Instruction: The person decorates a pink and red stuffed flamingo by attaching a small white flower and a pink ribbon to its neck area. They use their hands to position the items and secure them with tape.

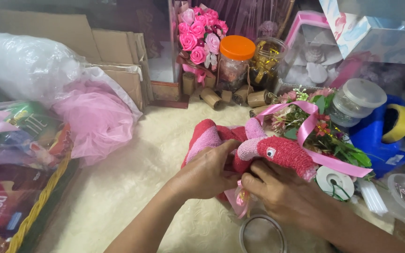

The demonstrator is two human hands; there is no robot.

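Note:
A red and pink towel folded into an animal shape (277,152), with a stuck-on googly eye, lies on a cream fuzzy mat (132,187). My left hand (207,173) presses on the towel's striped body from the left, thumb against the fold. Beside it, my right hand (282,192) pinches the towel's underside just below the head, next to a small pink ribbon bow (241,199). A pink satin ribbon (308,126) loops over the head from a small bunch of artificial flowers (324,133) behind it.
A wicker basket with snack packs (19,187) and pink tulle (97,119) sit left. At the back stand a pink rose bouquet (200,35), an orange-lidded jar (235,61) and cardboard rolls (212,97). A plastic jar (355,100), yellow tape roll (399,122) and a clear round lid (262,234) lie right and front.

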